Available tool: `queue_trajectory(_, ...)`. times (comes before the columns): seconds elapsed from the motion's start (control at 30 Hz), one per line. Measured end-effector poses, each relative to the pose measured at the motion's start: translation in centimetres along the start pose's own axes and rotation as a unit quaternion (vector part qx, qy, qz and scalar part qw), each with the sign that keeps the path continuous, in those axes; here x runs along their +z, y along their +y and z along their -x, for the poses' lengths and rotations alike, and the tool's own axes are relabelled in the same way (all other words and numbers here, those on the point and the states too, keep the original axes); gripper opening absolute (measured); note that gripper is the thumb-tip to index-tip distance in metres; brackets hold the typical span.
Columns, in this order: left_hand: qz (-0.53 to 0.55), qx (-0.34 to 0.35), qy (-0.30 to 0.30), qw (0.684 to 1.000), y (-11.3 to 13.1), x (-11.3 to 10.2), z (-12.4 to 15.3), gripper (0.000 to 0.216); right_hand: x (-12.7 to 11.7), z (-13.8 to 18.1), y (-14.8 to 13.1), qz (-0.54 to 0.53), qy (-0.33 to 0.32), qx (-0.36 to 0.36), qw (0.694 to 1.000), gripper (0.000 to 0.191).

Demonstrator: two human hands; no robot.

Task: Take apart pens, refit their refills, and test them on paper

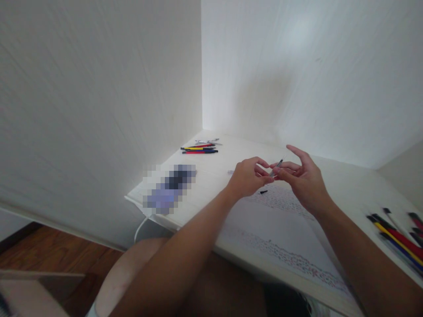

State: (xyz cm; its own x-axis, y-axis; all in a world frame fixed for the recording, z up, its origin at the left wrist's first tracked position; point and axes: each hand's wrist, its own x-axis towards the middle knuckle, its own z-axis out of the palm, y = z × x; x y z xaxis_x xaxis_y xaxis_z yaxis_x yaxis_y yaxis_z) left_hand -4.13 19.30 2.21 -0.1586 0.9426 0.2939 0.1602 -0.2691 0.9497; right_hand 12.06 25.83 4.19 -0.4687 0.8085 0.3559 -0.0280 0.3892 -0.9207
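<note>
left fingers (267,179), right fingers (286,175) — both on a slim pen (279,163)

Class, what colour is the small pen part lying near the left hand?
Black; the small pen part shows best in the head view.

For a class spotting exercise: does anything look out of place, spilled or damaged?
A small black piece lies loose near the left hand, apart from the far-left pens and right-side pens, looking stray. No spill or damage shows; the pixelated patch can't be judged.
</note>
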Motion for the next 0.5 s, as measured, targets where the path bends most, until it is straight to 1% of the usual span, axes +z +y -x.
queue_trajectory(0.07, -0.014, 0.0, -0.003, 1.0, -0.1, 0.0, -0.2, 0.03, -0.1, 0.0, 0.1, -0.001, 0.0, -0.003, 1.0, 0.092)
queue_trajectory(0.23, -0.098, 0.016, -0.009, 0.995, 0.0, -0.3, -0.1, 0.028, -0.2, -0.1, 0.5, 0.025, -0.001, -0.007, 1.0, 0.088)
queue_trajectory(0.33, -0.133, 0.027, -0.017, 0.991, 0.3, -0.5, 0.0, 0.027, -0.1, 0.0, 0.5, 0.046, -0.011, -0.006, 0.999, 0.096)
queue_trajectory(0.43, -0.164, 0.042, -0.021, 0.985, 0.3, -0.8, -0.2, 0.02, -0.4, -0.1, 0.7, 0.052, -0.012, 0.007, 0.999, 0.104)
queue_trajectory(0.5, -0.198, 0.042, -0.014, 0.979, 0.1, -1.3, -0.5, 0.017, -1.0, -0.4, 1.2, 0.06, -0.004, 0.014, 0.998, 0.098)
